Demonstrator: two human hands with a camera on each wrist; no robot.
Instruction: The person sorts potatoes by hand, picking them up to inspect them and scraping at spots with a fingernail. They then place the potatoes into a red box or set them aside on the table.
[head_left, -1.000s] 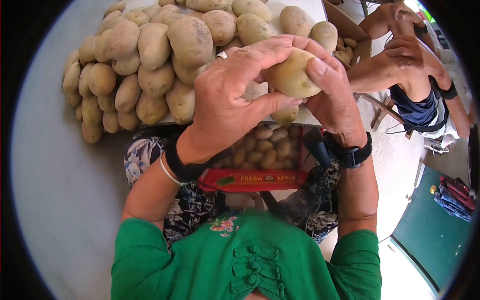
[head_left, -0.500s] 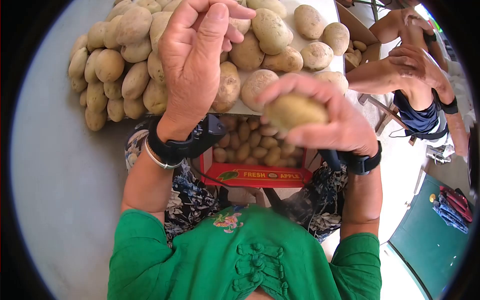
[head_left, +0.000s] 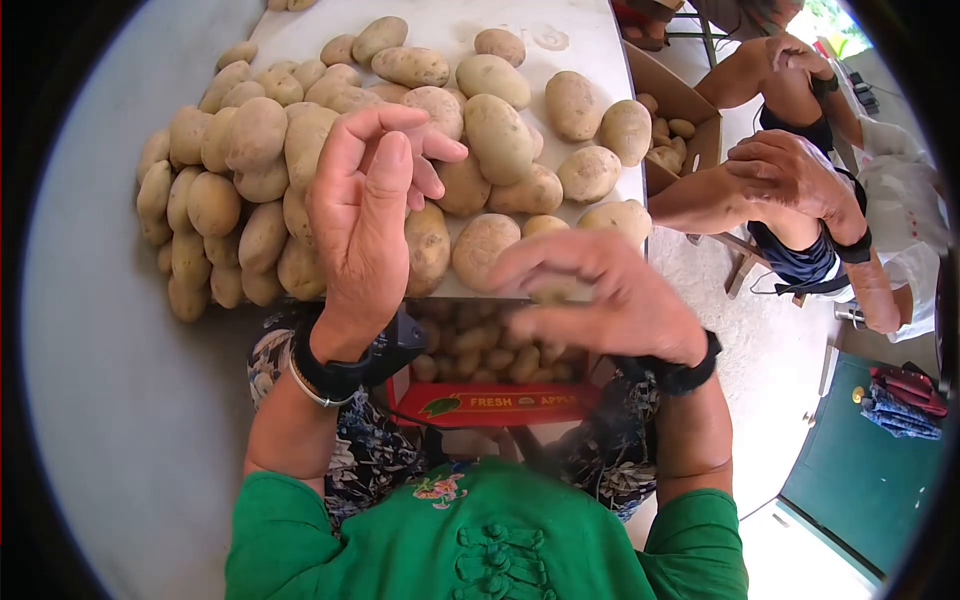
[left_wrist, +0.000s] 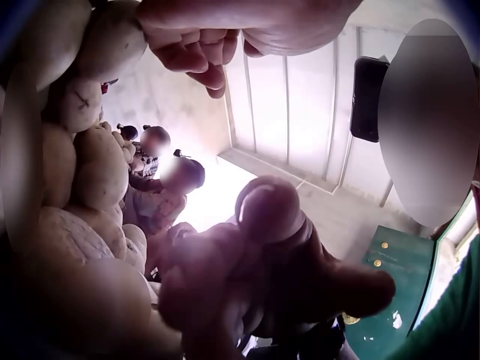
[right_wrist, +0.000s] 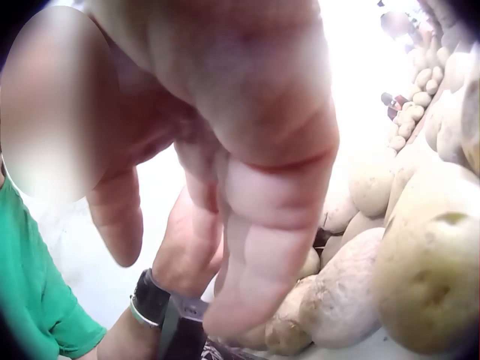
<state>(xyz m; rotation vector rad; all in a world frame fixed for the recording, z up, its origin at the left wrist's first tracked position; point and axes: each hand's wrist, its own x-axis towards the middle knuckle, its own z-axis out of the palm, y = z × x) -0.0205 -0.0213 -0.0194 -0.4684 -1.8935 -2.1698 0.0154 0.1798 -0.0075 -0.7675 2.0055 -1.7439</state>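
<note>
My left hand [head_left: 365, 220] is raised in front of the potato pile [head_left: 240, 190], fingers loosely bent and holding nothing. My right hand [head_left: 610, 295] hovers, blurred, over the near table edge, above the right part of a red box [head_left: 490, 400] full of small potatoes. Its thumb and fingers are spread apart, and in the right wrist view no potato lies against the fingers [right_wrist: 266, 247]. A yellowish patch shows between thumb and fingers in the head view. Beside the hands, loose potatoes such as a round one [head_left: 485, 250] lie along the table edge.
The pale table [head_left: 120, 400] carries the pile on its left and scattered potatoes on its right. A cardboard box [head_left: 690, 110] with potatoes stands beyond the right edge. Another person's hand [head_left: 790, 170] rests near their knees, close by on the right.
My hands have parted. The right hand has moved down and right from the left with the potato, which no longer shows in its fingers now. The left hand has let go of that potato.
</note>
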